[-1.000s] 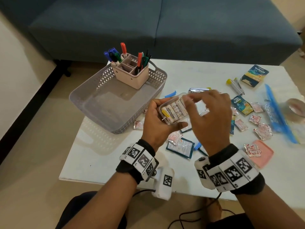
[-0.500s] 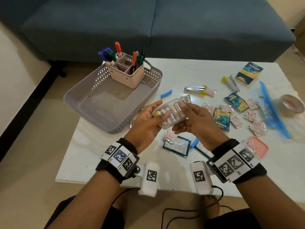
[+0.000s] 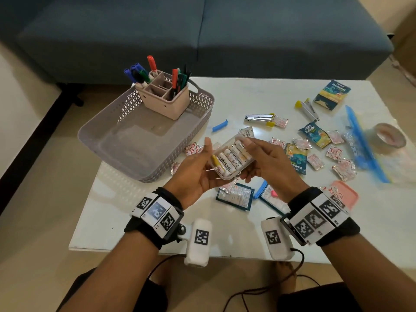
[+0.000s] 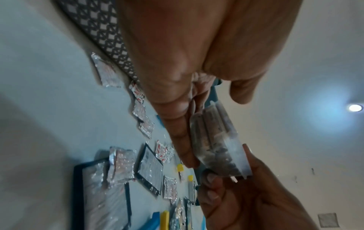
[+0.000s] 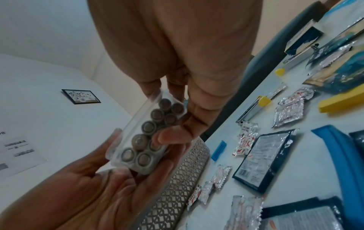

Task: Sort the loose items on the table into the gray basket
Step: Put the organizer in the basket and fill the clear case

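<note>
A clear plastic battery case (image 3: 231, 157) full of white batteries hangs above the table, just right of the gray basket (image 3: 108, 136). My left hand (image 3: 210, 164) cups its left end, thumb up and fingers underneath. My right hand (image 3: 252, 161) grips its right end, thumb on top. In the left wrist view the battery case (image 4: 216, 140) lies along my left fingers (image 4: 183, 140). The right wrist view shows the battery ends in the case (image 5: 145, 133), with my right thumb (image 5: 171, 135) pressed on it. A pink pen holder (image 3: 166, 100) with markers stands in the basket's far corner.
Right of my hands the white table (image 3: 135, 221) is strewn with foil sachets (image 3: 344, 168), blue packets (image 3: 315, 134), two metal staplers (image 3: 261, 118), a blue clip (image 3: 220, 126), a pink lid (image 3: 346, 192), a tape roll (image 3: 389, 137) and a blue-edged zip bag (image 3: 362, 140). A blue sofa (image 3: 202, 30) stands behind.
My right hand's fingers have come off the top of the case and now hold its right end. Both hands have kept the case beside the basket.
</note>
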Demonstrator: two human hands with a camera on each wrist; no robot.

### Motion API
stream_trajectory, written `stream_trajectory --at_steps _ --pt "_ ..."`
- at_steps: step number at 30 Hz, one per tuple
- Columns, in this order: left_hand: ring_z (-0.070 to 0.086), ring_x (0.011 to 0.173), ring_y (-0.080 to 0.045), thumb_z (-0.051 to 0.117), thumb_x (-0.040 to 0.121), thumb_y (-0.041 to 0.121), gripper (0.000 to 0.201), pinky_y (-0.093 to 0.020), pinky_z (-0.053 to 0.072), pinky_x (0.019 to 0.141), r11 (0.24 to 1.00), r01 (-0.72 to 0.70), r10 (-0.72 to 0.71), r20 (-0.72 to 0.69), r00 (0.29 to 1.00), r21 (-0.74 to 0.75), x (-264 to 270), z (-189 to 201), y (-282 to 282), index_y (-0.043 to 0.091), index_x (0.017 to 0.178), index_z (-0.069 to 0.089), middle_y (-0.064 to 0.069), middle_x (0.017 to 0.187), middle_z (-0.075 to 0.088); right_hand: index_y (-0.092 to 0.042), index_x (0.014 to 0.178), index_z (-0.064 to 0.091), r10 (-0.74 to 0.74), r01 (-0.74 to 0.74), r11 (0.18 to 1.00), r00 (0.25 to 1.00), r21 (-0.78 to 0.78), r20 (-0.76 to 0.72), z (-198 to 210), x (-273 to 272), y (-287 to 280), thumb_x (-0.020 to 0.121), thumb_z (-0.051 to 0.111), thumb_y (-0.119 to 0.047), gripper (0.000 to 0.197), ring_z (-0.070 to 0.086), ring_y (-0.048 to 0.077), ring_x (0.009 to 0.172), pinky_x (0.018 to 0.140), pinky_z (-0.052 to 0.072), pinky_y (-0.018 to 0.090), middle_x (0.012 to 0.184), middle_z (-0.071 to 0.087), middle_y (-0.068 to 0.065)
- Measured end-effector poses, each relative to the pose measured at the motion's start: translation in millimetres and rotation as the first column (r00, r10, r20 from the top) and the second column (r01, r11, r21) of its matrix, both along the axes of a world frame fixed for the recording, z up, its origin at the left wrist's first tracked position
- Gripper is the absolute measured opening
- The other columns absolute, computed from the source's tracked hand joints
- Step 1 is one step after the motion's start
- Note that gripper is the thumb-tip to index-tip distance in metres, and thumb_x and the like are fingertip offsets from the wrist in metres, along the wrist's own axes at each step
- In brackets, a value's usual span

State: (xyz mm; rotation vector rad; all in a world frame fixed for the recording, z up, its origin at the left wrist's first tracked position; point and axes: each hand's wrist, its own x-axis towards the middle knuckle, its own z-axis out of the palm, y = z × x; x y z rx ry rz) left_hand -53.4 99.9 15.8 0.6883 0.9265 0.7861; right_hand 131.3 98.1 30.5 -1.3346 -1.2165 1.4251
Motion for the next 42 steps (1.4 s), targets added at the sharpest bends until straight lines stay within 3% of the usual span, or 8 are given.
stream_trajectory --at_steps 9,12,15,18,22,25,35,42 --pt "0.059 0.119 -0.045 0.038 0.097 0.051 0.057 -0.05 0.049 0.101 0.98 0.173 -0.156 0.161 0.975 -0.098 26 -1 -8 0.01 0.132 0.056 -0.022 0.13 0.061 -0.014 0.116 0.069 0.064 -0.091 0.992 0.962 0.091 0.264 5 26 -5 0.094 0.039 -0.055 0.056 0.055 0.013 0.056 0.052 0.045 0.029 0.096 0.055 0.004" --pt "0.056 0.121 -0.047 0.041 0.096 0.049 0.057 -0.052 0.047 0.102 0.983 0.161 -0.146 0.152 0.978 -0.093 39 -4 -12 0.007 0.132 0.057 -0.023 0.131 0.061 -0.021 0.116 0.07 -0.087 0.035 0.99 0.917 0.14 0.389 9 62 -15 0.09 0.039 -0.06 0.056 0.057 0.01 0.059 0.06 0.047 0.031 0.102 0.064 0.0" --pt "0.056 0.12 -0.047 0.045 0.094 0.048 0.058 -0.051 0.047 0.101 0.985 0.133 -0.119 0.131 0.984 -0.107 47 -7 -14 0.006 0.132 0.056 -0.024 0.13 0.061 -0.017 0.115 0.071 -0.319 0.252 0.947 0.675 0.199 0.666 -3 126 -35 0.093 0.06 -0.045 0.037 0.066 0.018 0.081 0.082 0.049 0.034 0.103 0.071 0.003" --pt "0.062 0.112 -0.044 0.038 0.101 0.044 0.053 -0.05 0.048 0.099 0.988 0.086 -0.07 0.12 0.99 -0.131 49 -6 -10 0.006 0.133 0.056 -0.023 0.13 0.061 -0.009 0.123 0.064 -0.132 0.415 0.909 0.35 -0.028 0.928 -23 188 -56 0.087 0.068 -0.046 0.052 0.06 0.033 0.114 0.1 0.045 0.04 0.121 0.068 0.014" --pt "0.061 0.112 -0.043 0.036 0.102 0.043 0.055 -0.048 0.05 0.098 0.991 0.032 -0.017 0.109 0.994 -0.132 45 -6 -1 0.003 0.131 0.058 -0.025 0.126 0.063 -0.003 0.142 0.04 0.164 0.415 0.846 0.395 -0.335 0.904 -50 220 -61 0.059 0.086 -0.056 0.108 0.053 0.039 0.12 0.1 0.047 0.049 0.14 0.042 0.022" --pt "0.061 0.112 -0.042 0.035 0.102 0.042 0.055 -0.047 0.052 0.096 0.992 0.005 0.007 0.101 0.995 -0.125 41 -5 0 0.002 0.132 0.057 -0.025 0.126 0.063 -0.006 0.144 0.034 0.206 0.335 0.88 0.368 -0.336 0.907 -50 216 -54 0.054 0.091 -0.052 0.117 0.044 0.041 0.127 0.103 0.041 0.047 0.143 0.029 0.022" --pt "0.064 0.108 -0.041 0.036 0.102 0.042 0.054 -0.049 0.049 0.099 0.994 0.021 -0.017 0.043 0.999 -0.107 43 -8 -1 0.003 0.135 0.055 -0.025 0.13 0.06 -0.017 0.114 0.049 -0.015 0.347 0.917 0.523 -0.196 0.852 -46 192 -47 0.061 0.093 -0.022 0.069 0.056 0.03 0.102 0.084 0.047 0.039 0.118 0.061 0.014" --pt "0.062 0.111 -0.041 0.039 0.102 0.043 0.053 -0.048 0.05 0.097 0.991 -0.021 0.027 0.043 0.999 -0.131 52 -12 -1 0.004 0.135 0.055 -0.024 0.127 0.062 -0.011 0.116 0.069 -0.426 0.237 0.904 0.469 0.354 0.774 -18 164 -17 0.088 0.066 -0.009 0.028 0.061 0.026 0.092 0.086 0.041 0.026 0.11 0.066 0.014"
